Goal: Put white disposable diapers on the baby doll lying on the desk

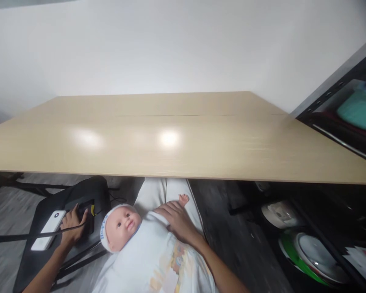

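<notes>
A baby doll point(122, 226) in a white cap and white printed wrap lies across my lap, below the table's front edge. My right hand point(177, 217) rests on the doll's chest with fingers curved over the cloth; the doll's small hand point(183, 199) pokes out just beyond it. My left hand point(73, 224) reaches out to the left onto a black chair seat point(49, 211), fingers closed on a small black object with a yellow mark point(88, 211). A white phone-like device point(48, 230) with a black cable lies beside that hand.
A wide light wooden table point(177, 138) fills the middle of the view. A black shelf unit point(347, 106) stands at right with a teal thing on it. White and green dishes point(311, 252) sit low at right on the dark floor area.
</notes>
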The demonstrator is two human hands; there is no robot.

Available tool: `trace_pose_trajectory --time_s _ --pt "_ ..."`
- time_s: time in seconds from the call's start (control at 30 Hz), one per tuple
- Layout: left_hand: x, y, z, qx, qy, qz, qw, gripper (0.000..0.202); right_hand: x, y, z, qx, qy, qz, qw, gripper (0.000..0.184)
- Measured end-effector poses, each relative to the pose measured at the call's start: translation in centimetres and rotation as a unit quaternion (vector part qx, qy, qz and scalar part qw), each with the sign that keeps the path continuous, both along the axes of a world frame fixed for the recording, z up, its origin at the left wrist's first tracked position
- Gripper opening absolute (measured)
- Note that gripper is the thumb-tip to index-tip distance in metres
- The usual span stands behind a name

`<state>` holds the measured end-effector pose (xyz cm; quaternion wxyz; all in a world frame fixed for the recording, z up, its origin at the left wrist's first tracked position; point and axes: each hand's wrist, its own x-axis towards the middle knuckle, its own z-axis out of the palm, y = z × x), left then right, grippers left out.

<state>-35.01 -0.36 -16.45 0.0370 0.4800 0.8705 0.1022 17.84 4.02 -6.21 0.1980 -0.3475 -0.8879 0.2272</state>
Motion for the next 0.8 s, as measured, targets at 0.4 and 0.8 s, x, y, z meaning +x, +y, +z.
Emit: trace_pose_trajectory --time_s 0.4,0.8 --pt "1.2 -3.1 -0.2 -0.037 0.019 -0.04 0.998 0.076 0.1 -0.1 0.2 -0.004 -0.021 -0.002 1.0 0.059" --pt "3.4 -6.0 -1.5 -0.025 -0.001 -0.006 1.0 0.082 0.0 -0.1 0.3 -0.009 -0.004 0.003 1.0 0.05"
